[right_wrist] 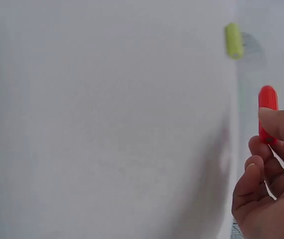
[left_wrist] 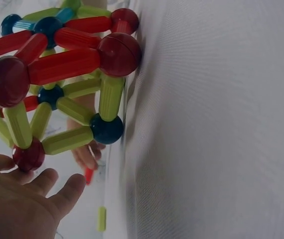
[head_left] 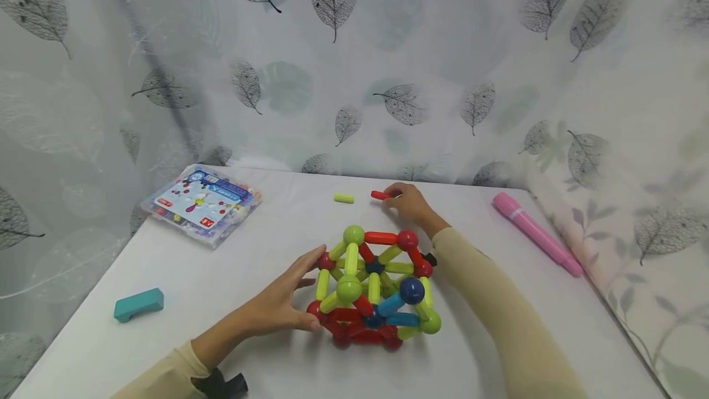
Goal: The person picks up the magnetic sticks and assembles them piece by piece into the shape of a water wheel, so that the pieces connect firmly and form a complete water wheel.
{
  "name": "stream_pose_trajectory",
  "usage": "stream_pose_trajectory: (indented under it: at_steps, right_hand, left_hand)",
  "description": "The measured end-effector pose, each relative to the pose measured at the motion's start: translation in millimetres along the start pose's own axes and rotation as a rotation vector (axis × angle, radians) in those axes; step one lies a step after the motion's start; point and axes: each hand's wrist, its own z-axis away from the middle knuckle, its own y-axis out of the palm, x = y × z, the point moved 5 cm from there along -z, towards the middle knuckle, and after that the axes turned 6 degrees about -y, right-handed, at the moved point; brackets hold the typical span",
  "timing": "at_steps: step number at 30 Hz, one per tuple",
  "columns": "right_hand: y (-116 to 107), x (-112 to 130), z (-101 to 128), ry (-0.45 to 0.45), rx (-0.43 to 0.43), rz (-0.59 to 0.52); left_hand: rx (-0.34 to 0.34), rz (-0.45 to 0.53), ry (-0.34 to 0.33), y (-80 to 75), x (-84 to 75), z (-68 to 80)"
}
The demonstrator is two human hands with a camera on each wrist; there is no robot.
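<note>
red stick (head_left: 380,195) lies crosswise, pinched at our right hand's (head_left: 408,204) fingertips; our left hand (head_left: 279,303), fingers spread, steadies the ball-and-stick model (head_left: 373,285).

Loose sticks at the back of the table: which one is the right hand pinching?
The red stick, pinched by the right hand. The yellow-green stick lies apart, untouched.

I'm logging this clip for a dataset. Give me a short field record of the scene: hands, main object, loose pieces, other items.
left hand: open, fingers touching the ball-and-rod structure
right hand: pinching a red rod
loose piece: green rod
other items: pink marker, teal block, toy box
surface: white table
</note>
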Motion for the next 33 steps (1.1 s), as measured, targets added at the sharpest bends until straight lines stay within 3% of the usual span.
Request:
stream_pose_trajectory:
  at_steps: [3,6,12,17,24,33]
  right_hand:
    - [-17.0,3.9,22.4,0.049,-0.048,-0.204]
    - [-37.0,14.1,58.9,0.071,-0.065,-0.344]
    - [-62.9,33.6,152.2,0.048,-0.04,-0.473]
    - [-59.9,53.8,207.5,0.015,0.02,-0.551]
    - [-40.0,72.8,242.2,-0.013,0.17,-0.619]
    - [-20.8,87.5,251.5,-0.031,0.287,-0.784]
  left_hand:
    - [-0.007,0.001,0.0,-0.2,0.2,1.5]
    - [-0.014,0.002,0.001,-0.2,0.4,2.3]
    - [-0.005,0.0,0.002,1.3,1.2,1.1]
    - [0.002,0.017,0.007,0.6,-0.8,0.2]
    - [0.004,0.03,0.016,-0.7,-0.8,0.8]
    - [-0.004,0.031,0.018,1.6,1.9,0.7]
